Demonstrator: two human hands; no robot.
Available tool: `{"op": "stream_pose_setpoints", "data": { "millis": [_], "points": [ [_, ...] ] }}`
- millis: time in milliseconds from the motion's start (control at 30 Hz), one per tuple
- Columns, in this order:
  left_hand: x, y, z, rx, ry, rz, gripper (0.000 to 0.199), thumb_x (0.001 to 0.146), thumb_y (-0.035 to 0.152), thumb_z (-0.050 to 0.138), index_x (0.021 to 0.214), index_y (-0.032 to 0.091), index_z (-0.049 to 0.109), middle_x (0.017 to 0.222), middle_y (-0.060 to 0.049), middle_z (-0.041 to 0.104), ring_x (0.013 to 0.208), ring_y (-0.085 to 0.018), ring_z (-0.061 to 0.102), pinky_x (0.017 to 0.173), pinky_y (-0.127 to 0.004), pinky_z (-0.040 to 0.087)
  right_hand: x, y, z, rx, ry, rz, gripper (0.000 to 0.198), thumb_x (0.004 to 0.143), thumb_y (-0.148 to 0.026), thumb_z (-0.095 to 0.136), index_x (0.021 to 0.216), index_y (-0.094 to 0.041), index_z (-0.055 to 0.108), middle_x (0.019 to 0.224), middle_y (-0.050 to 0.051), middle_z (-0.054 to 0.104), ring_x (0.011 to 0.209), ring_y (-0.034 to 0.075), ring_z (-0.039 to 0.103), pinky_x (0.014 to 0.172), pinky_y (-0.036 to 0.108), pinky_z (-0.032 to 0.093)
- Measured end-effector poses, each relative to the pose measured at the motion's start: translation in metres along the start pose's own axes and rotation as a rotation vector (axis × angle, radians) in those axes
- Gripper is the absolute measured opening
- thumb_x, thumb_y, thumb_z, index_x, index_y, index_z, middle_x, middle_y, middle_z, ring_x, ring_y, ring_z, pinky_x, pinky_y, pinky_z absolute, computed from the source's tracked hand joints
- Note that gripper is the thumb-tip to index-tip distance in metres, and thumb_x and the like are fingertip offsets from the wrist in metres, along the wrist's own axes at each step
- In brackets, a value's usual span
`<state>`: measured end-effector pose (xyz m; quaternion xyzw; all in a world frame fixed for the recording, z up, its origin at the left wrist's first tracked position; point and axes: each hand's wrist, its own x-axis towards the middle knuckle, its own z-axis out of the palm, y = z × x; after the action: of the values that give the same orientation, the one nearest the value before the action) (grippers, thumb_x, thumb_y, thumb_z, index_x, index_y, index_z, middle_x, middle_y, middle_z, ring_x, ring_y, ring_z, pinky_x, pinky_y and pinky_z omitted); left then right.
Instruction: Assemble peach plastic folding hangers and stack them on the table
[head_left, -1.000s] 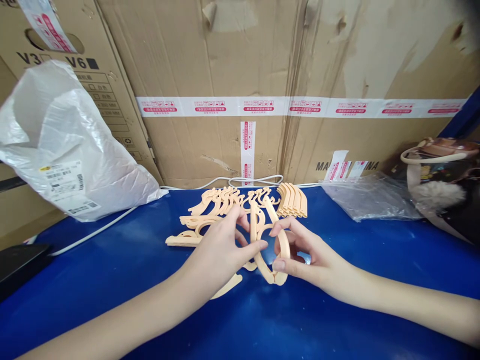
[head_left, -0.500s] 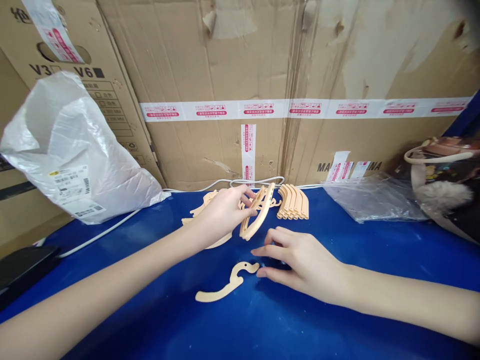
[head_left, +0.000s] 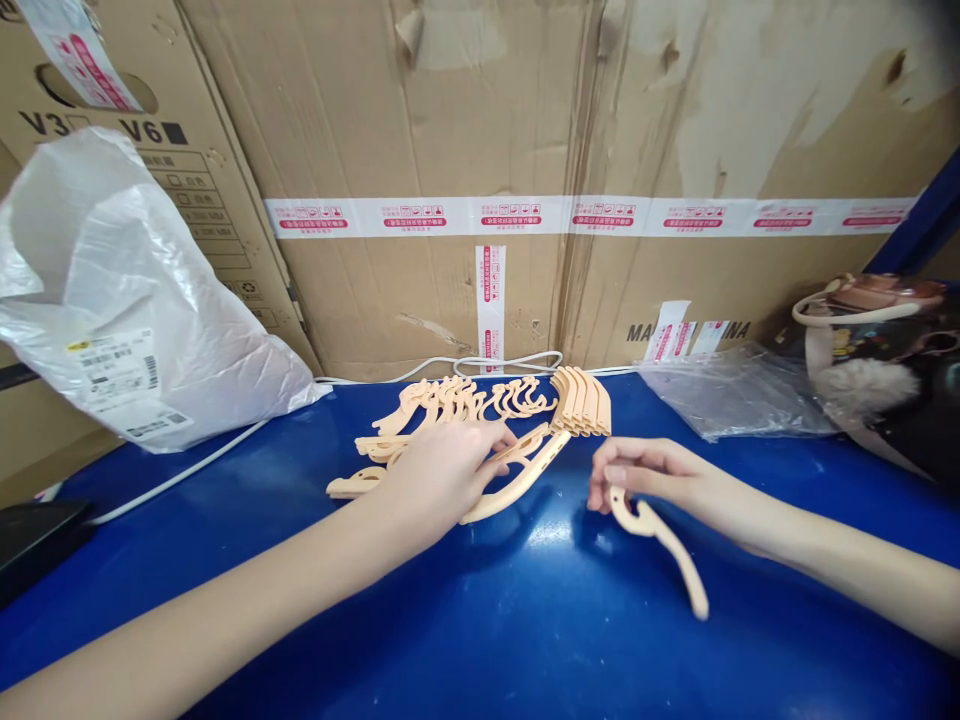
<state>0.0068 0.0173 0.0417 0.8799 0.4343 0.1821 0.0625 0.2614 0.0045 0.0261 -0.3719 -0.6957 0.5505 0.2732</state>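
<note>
My right hand (head_left: 649,470) is closed on a cream plastic hanger arm with a curved hook (head_left: 675,550), pinched at the hook end. The arm's long end hangs down to the right, above the blue table. My left hand (head_left: 469,460) is closed on a folding hanger (head_left: 521,485) made of two cream curved parts, one of them slotted along its edge. Behind the left hand lie several hooked hanger pieces (head_left: 450,395) in a row. A bundle of curved hanger arms (head_left: 585,400) stands nested to their right. More hanger pieces (head_left: 356,483) show left of the wrist.
A large cardboard box (head_left: 420,120) walls off the back of the blue table (head_left: 480,640). At left sit a white plastic bag (head_left: 150,320) and a dark device (head_left: 45,540). A clear plastic bag (head_left: 735,395) and a dark bag with a pompom (head_left: 885,390) are at right.
My right hand has picked the hooked hanger arm up off the table and moved right with it. My left hand has lowered the folding hanger towards the table, and its two parts now spread apart.
</note>
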Motion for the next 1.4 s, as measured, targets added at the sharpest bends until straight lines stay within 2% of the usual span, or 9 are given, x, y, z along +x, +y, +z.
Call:
{"op": "stream_pose_setpoints", "data": {
  "millis": [100,167,333,500,700,933,1033,1167,1400],
  "points": [
    [0.001,0.0,0.003,0.075,-0.013,0.033,0.016,0.09,0.015,0.054,0.098,0.015,0.068,0.093,-0.008,0.072,0.086,-0.026,0.066,0.073,-0.037,0.047,0.006,0.007,-0.006,0.067,0.099,0.055,0.031,0.09,-0.046,0.053,0.097,-0.016,0.055,0.071,0.002,0.065,0.055,0.012,0.058,0.053,0.024,0.045],
    [0.003,-0.001,0.005,0.098,-0.025,0.059,0.016,0.089,0.013,0.054,0.099,0.015,0.068,0.095,-0.008,0.072,0.089,-0.026,0.066,0.077,-0.039,0.046,0.011,0.01,-0.007,-0.049,0.116,0.055,0.035,0.09,-0.05,0.049,0.099,-0.016,0.054,0.061,-0.002,0.06,0.042,0.009,0.048,0.043,0.022,0.037],
    [0.005,-0.009,0.007,0.089,-0.043,0.093,0.013,0.088,0.013,0.057,0.089,0.02,0.068,0.089,-0.002,0.071,0.088,-0.021,0.064,0.081,-0.035,0.045,0.014,0.011,-0.001,-0.58,0.107,-0.018,0.035,0.094,-0.047,0.043,0.1,-0.018,0.061,0.055,-0.004,0.052,0.053,0.012,0.051,0.053,0.023,0.037],
    [0.005,-0.011,0.012,0.086,-0.02,0.036,0.01,0.082,0.014,0.062,0.087,0.02,0.067,0.089,-0.001,0.07,0.09,-0.023,0.062,0.079,-0.036,0.046,0.007,0.002,0.008,-0.808,0.013,-0.049,0.023,0.092,-0.04,0.05,0.092,-0.021,0.063,0.057,-0.006,0.047,0.049,0.009,0.04,0.048,0.022,0.026],
    [0.006,-0.008,0.014,0.112,-0.006,0.008,0.012,0.081,0.01,0.06,0.086,0.019,0.065,0.091,-0.002,0.07,0.096,-0.026,0.059,0.085,-0.043,0.043,0.001,-0.012,0.008,-0.68,-0.236,-0.042,0.017,0.09,-0.027,0.051,0.102,-0.022,0.062,0.06,-0.007,0.04,0.052,0.009,0.031,0.048,0.02,0.027],
    [-0.01,0.011,0.012,0.101,-0.032,0.091,0.015,0.093,0.021,0.049,0.1,0.016,0.061,0.106,-0.007,0.066,0.101,-0.025,0.057,0.087,-0.041,0.045,0.007,-0.013,0.008,-0.687,-0.018,-0.197,0.034,0.1,-0.037,0.033,0.113,-0.023,0.06,0.081,-0.001,0.06,0.07,0.011,0.054,0.069,0.023,0.041],
    [-0.024,0.024,0.016,0.017,-0.072,0.146,0.018,0.094,0.028,0.049,0.107,0.018,0.058,0.121,-0.008,0.062,0.111,-0.024,0.055,0.092,-0.04,0.045,0.008,-0.009,0.01,-0.638,0.035,-0.196,0.035,0.101,-0.039,0.03,0.104,-0.02,0.059,0.07,-0.003,0.055,0.058,0.01,0.049,0.06,0.022,0.04],
    [-0.033,0.028,0.026,0.039,-0.076,0.215,0.021,0.093,0.035,0.051,0.106,0.018,0.055,0.144,-0.01,0.044,0.136,-0.027,0.033,0.11,-0.048,0.029,0.01,-0.002,0.012,-0.656,0.137,-0.141,0.035,0.1,-0.042,0.031,0.079,-0.02,0.048,0.06,-0.006,0.041,0.053,0.01,0.038,0.053,0.023,0.033],
    [-0.029,0.019,0.032,-0.055,-0.154,0.177,0.017,0.099,0.034,0.038,0.094,0.021,0.05,0.145,-0.008,0.042,0.14,-0.023,0.026,0.114,-0.049,0.026,0.009,0.003,0.011,-0.681,0.106,-0.211,0.031,0.101,-0.038,0.029,0.085,-0.02,0.048,0.079,-0.001,0.056,0.07,0.013,0.051,0.068,0.026,0.039]
  ]
}}
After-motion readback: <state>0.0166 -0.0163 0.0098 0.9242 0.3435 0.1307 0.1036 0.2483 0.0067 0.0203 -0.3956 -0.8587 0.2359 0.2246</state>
